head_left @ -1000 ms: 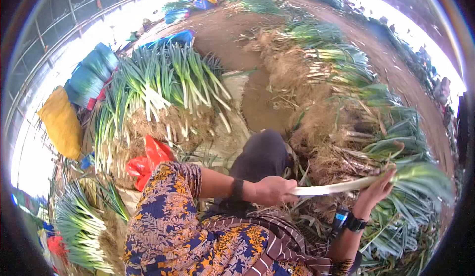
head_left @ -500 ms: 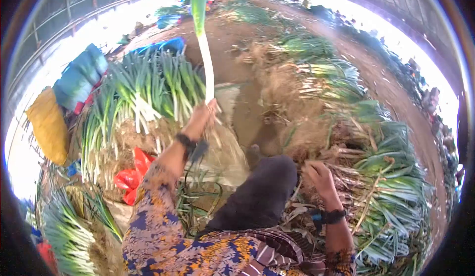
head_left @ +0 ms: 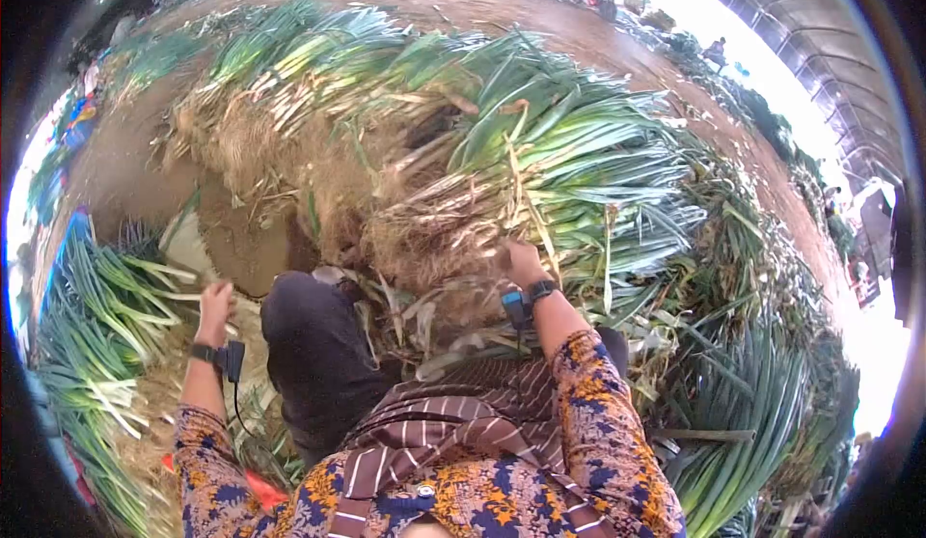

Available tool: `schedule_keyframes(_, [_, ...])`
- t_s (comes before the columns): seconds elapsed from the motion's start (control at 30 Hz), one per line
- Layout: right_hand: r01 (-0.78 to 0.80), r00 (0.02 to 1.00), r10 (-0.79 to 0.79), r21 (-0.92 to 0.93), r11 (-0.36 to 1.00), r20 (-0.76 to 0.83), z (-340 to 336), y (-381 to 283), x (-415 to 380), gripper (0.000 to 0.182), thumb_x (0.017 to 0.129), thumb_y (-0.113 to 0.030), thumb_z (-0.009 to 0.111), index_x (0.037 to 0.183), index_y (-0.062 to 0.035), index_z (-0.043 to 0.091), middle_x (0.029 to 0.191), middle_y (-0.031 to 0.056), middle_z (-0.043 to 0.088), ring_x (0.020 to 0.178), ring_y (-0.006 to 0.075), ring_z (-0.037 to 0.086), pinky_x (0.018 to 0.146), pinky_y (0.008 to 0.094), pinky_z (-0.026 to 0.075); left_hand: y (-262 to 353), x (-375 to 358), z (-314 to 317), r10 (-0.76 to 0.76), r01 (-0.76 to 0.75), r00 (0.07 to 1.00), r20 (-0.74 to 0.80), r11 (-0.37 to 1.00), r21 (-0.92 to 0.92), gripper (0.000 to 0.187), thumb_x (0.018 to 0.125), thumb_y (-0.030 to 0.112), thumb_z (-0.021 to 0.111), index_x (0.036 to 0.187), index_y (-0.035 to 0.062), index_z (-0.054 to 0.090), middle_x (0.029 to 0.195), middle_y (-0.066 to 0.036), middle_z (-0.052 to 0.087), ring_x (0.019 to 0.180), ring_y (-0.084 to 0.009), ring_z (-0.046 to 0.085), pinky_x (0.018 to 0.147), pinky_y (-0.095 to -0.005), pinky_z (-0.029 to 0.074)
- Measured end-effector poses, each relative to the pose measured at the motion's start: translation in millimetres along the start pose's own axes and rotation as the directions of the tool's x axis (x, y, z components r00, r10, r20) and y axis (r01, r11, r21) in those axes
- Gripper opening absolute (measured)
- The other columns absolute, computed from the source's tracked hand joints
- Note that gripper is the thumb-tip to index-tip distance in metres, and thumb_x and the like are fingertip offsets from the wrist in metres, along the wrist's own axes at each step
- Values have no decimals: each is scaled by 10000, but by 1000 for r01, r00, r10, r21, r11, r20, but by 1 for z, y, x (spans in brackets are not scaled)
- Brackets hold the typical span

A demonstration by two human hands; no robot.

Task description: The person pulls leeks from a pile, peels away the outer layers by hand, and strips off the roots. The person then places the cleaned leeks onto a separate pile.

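Note:
My left hand (head_left: 217, 306) is low at the left, its fingers curled together. Beside it are the white ends of leeks (head_left: 121, 302) in the left pile; whether it holds anything is hidden. My right hand (head_left: 524, 263) is closed around a leek stalk at the near edge of the large leek pile (head_left: 588, 157). The stalk is partly covered by the fingers. Tangled roots (head_left: 424, 244) of the pile lie left of this hand, with green leaves spreading away to the right.
My bent knee (head_left: 309, 331) is between my hands. A pale sheet (head_left: 188, 244) lies on the ground by the left pile. More leeks (head_left: 738, 384) and loose leaves are at the right. Red plastic (head_left: 265, 490) shows beside my left sleeve. People are far off at the right.
The view has swung right. My left hand has come down from holding up a leek, which no longer shows in it. My right hand has reached into the large pile.

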State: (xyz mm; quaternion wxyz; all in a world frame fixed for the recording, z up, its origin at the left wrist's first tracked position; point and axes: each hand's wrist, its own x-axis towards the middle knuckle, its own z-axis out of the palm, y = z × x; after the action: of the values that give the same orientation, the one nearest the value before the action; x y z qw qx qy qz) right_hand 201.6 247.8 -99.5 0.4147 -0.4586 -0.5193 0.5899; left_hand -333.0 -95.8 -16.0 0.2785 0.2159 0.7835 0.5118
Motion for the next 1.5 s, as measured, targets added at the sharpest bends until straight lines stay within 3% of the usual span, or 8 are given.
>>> schedule_keyframes(0.1, [-289,951,174,539,792,254,-5,6,46,79,908,-119,526,910,-46,496,728,56,556,608,167,526,503,315,382,102,-2,75,305,-332,906,293,942,46,256,888,234,568,1036,30,613,889,-23,607,746,-103,564,632,-242,463])
schedule_keyframes(0.23, [-315,941,339,332,889,-16,50,-59,43,190,915,-157,537,1076,-57,531,833,57,629,680,174,610,565,296,467,175,7,194,390,-681,606,694,705,199,262,825,241,599,925,5,655,843,-63,662,774,-142,607,704,-294,487])
schedule_keyframes(0.53, [-7,712,-465,-667,745,-526,13,-43,84,269,866,-221,572,892,46,568,902,244,615,812,354,601,727,421,467,153,5,416,486,-887,461,742,262,380,208,765,192,583,880,24,625,912,-183,616,933,-346,581,805,-398,472])
schedule_keyframes(0.67, [-309,790,-12,-414,856,-613,-83,26,156,238,835,-257,652,889,-30,605,756,131,616,640,210,592,509,321,453,148,-20,431,415,-866,477,775,70,495,168,753,129,590,894,40,585,944,-151,580,934,-326,561,794,-423,460])
schedule_keyframes(0.73, [-248,726,369,280,928,-580,-73,-40,136,259,816,-267,686,838,-30,586,719,112,595,563,191,555,458,311,425,139,-22,433,426,-861,472,772,35,507,231,747,119,591,965,42,580,987,-143,562,973,-306,550,812,-423,449])
schedule_keyframes(1.0, [82,623,-163,-143,986,-765,-72,-57,122,312,742,-112,675,1012,-33,539,684,45,557,516,139,499,447,294,412,140,-43,414,372,-885,444,815,43,463,144,788,144,568,871,92,674,954,-126,623,938,-288,600,798,-408,446])
schedule_keyframes(1.27, [177,891,7,361,915,-453,-102,-153,49,182,829,-75,597,951,-79,463,658,2,511,485,99,481,413,232,401,150,-102,388,299,-831,359,884,534,157,316,774,244,671,980,12,613,854,-197,629,819,-335,616,722,-390,489])
schedule_keyframes(1.5, [209,739,-259,-154,966,-623,-270,-175,-20,290,824,-67,608,1081,19,505,903,96,599,727,145,565,610,303,477,168,-152,401,125,-812,246,961,568,134,408,809,319,649,1092,27,610,1046,-186,608,1004,-307,574,880,-373,444])
